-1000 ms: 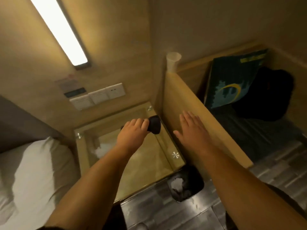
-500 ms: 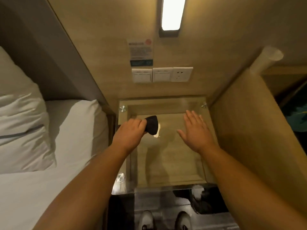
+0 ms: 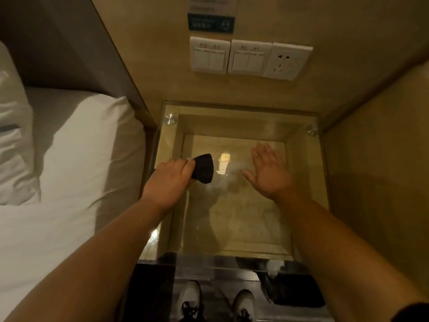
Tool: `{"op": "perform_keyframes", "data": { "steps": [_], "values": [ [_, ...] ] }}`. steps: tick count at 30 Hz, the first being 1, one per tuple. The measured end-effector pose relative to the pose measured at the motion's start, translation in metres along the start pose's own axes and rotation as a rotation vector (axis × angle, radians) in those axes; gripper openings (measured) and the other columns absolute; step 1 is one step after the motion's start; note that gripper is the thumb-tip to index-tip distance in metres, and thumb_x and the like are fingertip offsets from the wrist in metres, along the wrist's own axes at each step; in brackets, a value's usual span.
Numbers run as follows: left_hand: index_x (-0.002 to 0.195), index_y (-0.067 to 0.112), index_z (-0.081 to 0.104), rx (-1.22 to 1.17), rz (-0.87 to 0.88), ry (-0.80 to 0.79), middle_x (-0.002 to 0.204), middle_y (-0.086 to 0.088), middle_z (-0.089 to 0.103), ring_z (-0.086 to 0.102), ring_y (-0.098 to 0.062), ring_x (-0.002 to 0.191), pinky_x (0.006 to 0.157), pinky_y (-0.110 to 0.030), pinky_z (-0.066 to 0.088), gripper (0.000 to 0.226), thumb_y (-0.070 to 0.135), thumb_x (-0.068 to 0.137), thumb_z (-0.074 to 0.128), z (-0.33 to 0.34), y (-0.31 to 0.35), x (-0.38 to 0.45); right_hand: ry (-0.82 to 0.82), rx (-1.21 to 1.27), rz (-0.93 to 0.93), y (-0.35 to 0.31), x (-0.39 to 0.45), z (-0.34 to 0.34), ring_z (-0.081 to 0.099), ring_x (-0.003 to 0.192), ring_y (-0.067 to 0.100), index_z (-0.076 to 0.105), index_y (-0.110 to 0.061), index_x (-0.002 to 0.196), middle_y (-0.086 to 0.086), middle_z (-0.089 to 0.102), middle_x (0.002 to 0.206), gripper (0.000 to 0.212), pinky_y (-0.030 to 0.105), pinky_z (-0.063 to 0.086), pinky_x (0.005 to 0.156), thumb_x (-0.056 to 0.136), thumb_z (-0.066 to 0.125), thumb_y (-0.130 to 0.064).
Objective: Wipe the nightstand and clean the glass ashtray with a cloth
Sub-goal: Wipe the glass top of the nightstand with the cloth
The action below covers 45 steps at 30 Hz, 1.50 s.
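Observation:
The wooden nightstand (image 3: 304,173) has a clear glass top held by round metal studs at its corners, and it stands right below me. My left hand (image 3: 170,180) grips a folded black cloth (image 3: 204,168) over the left part of the glass. My right hand (image 3: 270,174) hovers flat over the right part, fingers spread, holding nothing. A bright reflection of a lamp shows on the glass between the two hands. No ashtray is visible.
A bed with white sheets (image 3: 69,159) and a pillow (image 3: 14,126) lies to the left. Wall switches and a socket (image 3: 249,58) sit above the nightstand. A wooden partition (image 3: 380,170) rises on the right. A black bin (image 3: 294,291) and my shoes (image 3: 216,300) are on the floor.
The view has swung from the right towards the nightstand and tilted down, so it now fills the middle. Both hands have stayed over the glass, the left still gripping the cloth.

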<state>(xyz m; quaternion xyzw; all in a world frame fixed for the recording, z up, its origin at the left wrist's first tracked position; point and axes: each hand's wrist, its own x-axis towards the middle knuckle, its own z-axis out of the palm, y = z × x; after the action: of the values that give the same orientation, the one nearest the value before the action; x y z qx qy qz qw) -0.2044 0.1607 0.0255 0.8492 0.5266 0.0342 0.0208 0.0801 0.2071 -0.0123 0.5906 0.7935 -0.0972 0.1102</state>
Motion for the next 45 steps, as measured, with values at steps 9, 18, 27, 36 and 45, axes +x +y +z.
{"op": "perform_keyframes", "data": {
  "steps": [9, 18, 27, 36, 45],
  "values": [
    [0.120, 0.002, 0.056, -0.001, -0.032, -0.012, 0.096, -0.019, 0.063, 0.060, -0.036, 0.078, 0.062, -0.042, 0.047, 0.044, 0.026, 0.085, 0.068, 0.017, 0.000, 0.014, -0.025, 0.023, 0.051, 0.008, 0.000, 0.030, -0.018, 0.143, 0.020, -0.010, -0.017, 0.150, 0.006, -0.015, 0.158, 0.090, 0.043, -0.006, 0.117, 0.078, -0.013, -0.072],
    [0.122, 0.009, 0.052, 0.055, -0.105, 0.060, 0.103, -0.014, 0.062, 0.058, -0.031, 0.086, 0.067, -0.040, 0.044, 0.043, 0.033, 0.088, 0.061, 0.018, -0.044, 0.091, 0.066, 0.049, 0.004, 0.009, -0.003, 0.033, -0.008, 0.145, 0.023, 0.008, -0.012, 0.151, 0.010, 0.000, 0.158, 0.082, 0.044, -0.001, 0.117, 0.089, 0.006, -0.066],
    [0.135, 0.015, 0.046, 0.090, -0.154, 0.020, 0.129, -0.018, 0.048, 0.046, -0.040, 0.108, 0.085, -0.047, 0.038, 0.047, 0.020, 0.090, 0.059, 0.042, -0.123, 0.174, 0.086, 0.053, 0.023, 0.010, 0.001, 0.038, 0.007, 0.145, 0.027, 0.028, -0.008, 0.147, 0.013, 0.017, 0.157, 0.078, 0.048, 0.010, 0.117, 0.090, 0.020, -0.060],
    [0.142, 0.016, 0.041, -0.166, -0.178, 0.063, 0.139, -0.013, 0.046, 0.039, -0.031, 0.126, 0.109, -0.045, 0.025, 0.050, 0.036, 0.096, 0.041, 0.070, -0.125, 0.157, 0.102, 0.057, 0.032, 0.008, 0.002, 0.036, 0.002, 0.145, 0.022, 0.025, -0.010, 0.148, 0.009, 0.010, 0.156, 0.078, 0.044, 0.006, 0.117, 0.091, 0.015, -0.061],
    [0.143, 0.017, 0.040, -0.233, -0.168, -0.015, 0.149, -0.005, 0.039, 0.031, -0.026, 0.138, 0.115, -0.040, 0.014, 0.046, 0.029, 0.099, 0.039, 0.064, -0.106, 0.117, 0.113, 0.080, 0.029, 0.011, 0.001, 0.039, 0.009, 0.146, 0.025, 0.025, -0.011, 0.148, 0.011, 0.017, 0.158, 0.076, 0.047, 0.012, 0.117, 0.090, 0.021, -0.060]
  ]
}}
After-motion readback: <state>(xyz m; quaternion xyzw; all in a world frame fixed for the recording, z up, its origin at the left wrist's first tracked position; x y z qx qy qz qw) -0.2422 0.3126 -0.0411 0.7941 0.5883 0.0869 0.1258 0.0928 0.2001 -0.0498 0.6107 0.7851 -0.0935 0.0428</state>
